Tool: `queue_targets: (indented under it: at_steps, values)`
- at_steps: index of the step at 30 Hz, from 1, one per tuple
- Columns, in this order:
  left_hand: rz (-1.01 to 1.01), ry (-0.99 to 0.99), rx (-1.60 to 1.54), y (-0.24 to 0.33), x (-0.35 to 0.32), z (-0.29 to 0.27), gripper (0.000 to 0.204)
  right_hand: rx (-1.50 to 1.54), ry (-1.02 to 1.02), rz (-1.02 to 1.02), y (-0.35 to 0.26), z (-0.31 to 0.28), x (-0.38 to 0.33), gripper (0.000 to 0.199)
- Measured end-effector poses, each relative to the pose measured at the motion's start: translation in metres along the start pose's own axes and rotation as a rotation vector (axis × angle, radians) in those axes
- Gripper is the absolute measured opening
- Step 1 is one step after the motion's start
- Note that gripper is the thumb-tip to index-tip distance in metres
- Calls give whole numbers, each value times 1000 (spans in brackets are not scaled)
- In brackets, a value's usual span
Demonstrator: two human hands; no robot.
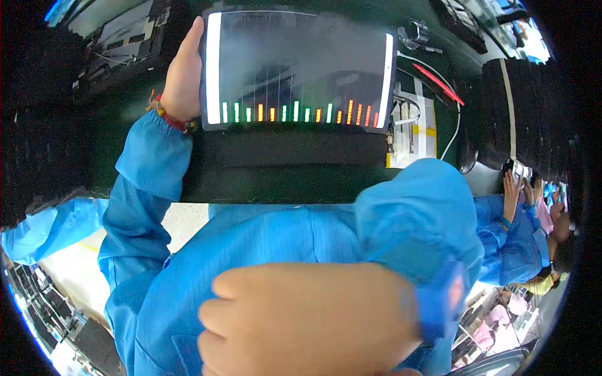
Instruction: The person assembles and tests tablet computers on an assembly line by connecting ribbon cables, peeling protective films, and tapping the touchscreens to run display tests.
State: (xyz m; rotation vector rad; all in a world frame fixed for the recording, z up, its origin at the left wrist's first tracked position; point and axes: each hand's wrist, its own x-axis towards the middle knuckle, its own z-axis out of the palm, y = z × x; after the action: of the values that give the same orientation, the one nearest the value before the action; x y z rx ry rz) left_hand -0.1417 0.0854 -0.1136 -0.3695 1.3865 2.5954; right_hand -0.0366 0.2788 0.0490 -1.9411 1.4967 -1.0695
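- A dark green work surface [276, 188] fills the far half of the view, its near edge running left to right just beyond the person's blue smock [251, 250].
- Below that edge, a pale floor [72, 266] shows at near left.
- Stacks of black trays [527, 113] stand at the far right of the bench, and more dark trays [37, 144] sit at the left.
- On the bench to the right lie a red-handled tool [439, 83], a white cable [453, 131], a small metal part [415, 32] and a white fixture with yellow tape [414, 131].
- A tablet-like panel [298, 66] stands at far centre, its dark screen lit with white side strips and a row of green, orange and red bars along the bottom; it rests above a black pad [288, 147].
- The left hand [183, 78] grips the panel's left edge, fingers wrapped behind it, a beaded bracelet [164, 113] at the wrist.
- The right hand [307, 319] is close to the camera at near centre, fingers curled in a loose fist; whether it holds anything cannot be told.
- At the right, another person in a blue smock [520, 238] sits with a raised hand [511, 188].
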Motion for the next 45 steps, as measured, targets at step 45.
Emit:
queue_targets:
  at_steps: [45]
  values:
    - [-57,-71,-155,17,-14,5,55,-659,793,749,166,-65,-238,13]
